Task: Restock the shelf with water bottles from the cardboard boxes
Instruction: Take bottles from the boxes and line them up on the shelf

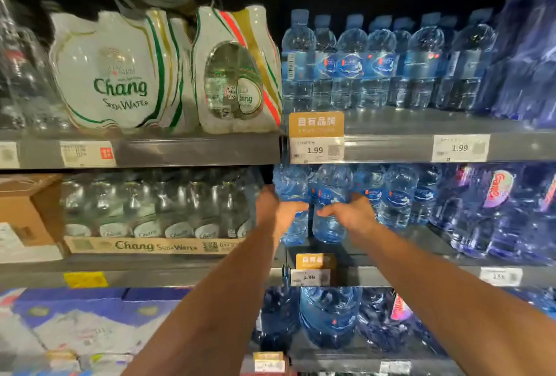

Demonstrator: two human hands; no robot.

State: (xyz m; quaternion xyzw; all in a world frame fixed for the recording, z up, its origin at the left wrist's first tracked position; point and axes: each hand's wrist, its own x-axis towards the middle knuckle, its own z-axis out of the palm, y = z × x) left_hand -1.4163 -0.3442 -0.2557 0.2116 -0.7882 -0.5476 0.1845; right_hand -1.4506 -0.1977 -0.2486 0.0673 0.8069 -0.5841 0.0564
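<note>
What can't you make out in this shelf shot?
Head view only:
Caps of the left bottle and right bottle: hidden by the shelf edge above.
Their labels: partly covered by the left hand and right hand.
Small print on the price tag: blurred, too small.
Cardboard box at far left: cut off by the frame edge.

The brown cardboard box [24, 210] at the frame's left edge is cut off. At centre right, caps of the blue-tinted plastic water bottles [397, 195] hide behind the grey metal shelf edge [388, 150]. Small print on the white price tag [459, 148] is unreadable.
</note>
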